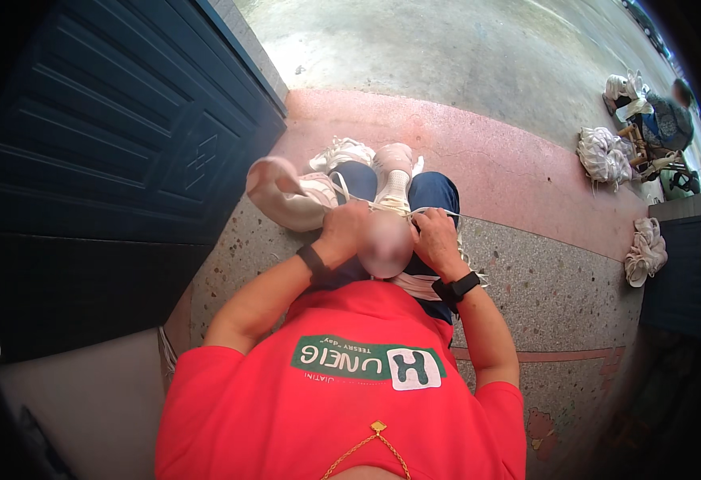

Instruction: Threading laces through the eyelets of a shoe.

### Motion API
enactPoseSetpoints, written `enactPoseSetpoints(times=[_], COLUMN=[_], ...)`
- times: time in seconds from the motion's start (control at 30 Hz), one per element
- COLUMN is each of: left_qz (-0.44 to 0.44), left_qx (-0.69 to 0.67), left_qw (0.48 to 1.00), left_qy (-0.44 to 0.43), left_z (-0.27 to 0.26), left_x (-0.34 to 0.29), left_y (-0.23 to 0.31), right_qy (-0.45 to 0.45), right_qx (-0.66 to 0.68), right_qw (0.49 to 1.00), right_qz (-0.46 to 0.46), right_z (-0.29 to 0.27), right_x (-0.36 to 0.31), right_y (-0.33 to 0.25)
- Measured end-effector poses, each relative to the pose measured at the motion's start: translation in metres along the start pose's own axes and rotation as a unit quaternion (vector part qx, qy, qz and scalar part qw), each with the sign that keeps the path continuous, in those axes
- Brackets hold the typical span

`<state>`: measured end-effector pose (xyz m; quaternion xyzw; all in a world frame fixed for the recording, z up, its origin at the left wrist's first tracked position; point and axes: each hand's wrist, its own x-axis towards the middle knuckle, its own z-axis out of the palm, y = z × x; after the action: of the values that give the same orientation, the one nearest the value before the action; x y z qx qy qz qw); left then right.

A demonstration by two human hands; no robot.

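Between my knees is a white and pale pink sneaker (396,180), toe pointing away from me. Its near part, by my hands, is smeared into a pinkish oval. A thin white shoelace (382,206) runs across it from side to side. On the left, my left hand (345,232) is closed with its fingertips at the lace. My right hand (438,240) pinches the lace on the other side, thumb bent inward. Another whitish-pink shoe (290,194) rests by my left knee, and a white laced shoe (342,152) lies just beyond that knee.
A dark blue panelled door (118,136) stands close on my left. To the right are a heap of white shoes (605,154) and another bundle of shoes (646,252). Farther right a person (672,120) sits near more shoes. Speckled floor (542,280) meets a pink strip ahead.
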<state>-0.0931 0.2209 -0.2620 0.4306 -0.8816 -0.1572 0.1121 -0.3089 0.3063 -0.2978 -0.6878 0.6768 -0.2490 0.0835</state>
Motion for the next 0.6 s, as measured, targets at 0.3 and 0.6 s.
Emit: enactPoseSetpoints(times=[0.3,0.6], left_qz=[-0.003,0.188], left_qx=[-0.05,0.07], left_qw=[0.999,0.977], left_qy=[-0.004,0.078], left_z=[0.017,-0.022], left_x=[-0.001,0.017], left_y=[-0.006,0.05], right_qy=[0.014,0.048], right_qx=[0.026,0.127], right_qw=[1.0,0.99], right_qz=[0.004,0.025], right_z=[-0.002,0.004], right_x=[-0.002,-0.005], right_y=[0.0,0.005])
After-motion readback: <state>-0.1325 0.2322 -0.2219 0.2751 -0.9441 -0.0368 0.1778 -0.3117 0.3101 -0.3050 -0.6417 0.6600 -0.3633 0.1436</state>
